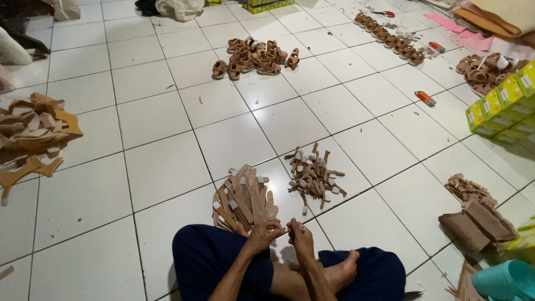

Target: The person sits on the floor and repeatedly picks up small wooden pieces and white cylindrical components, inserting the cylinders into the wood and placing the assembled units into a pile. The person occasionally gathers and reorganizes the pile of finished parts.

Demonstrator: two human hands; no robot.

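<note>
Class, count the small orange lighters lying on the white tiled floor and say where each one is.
2. One lighter lies mid-right near the green boxes; another lighter lies upper right beside the pink sheets. More may be hidden.

Across the white tiled floor (167, 167) lay a heap of small tan sandals (255, 57), with a row of more sandals (390, 38) farther back near red scissors (384, 13). An orange lighter (425, 98) sat near yellow-green boxes (501, 106), and a pile of cut leather scraps (34, 131) filled the left edge.
</note>
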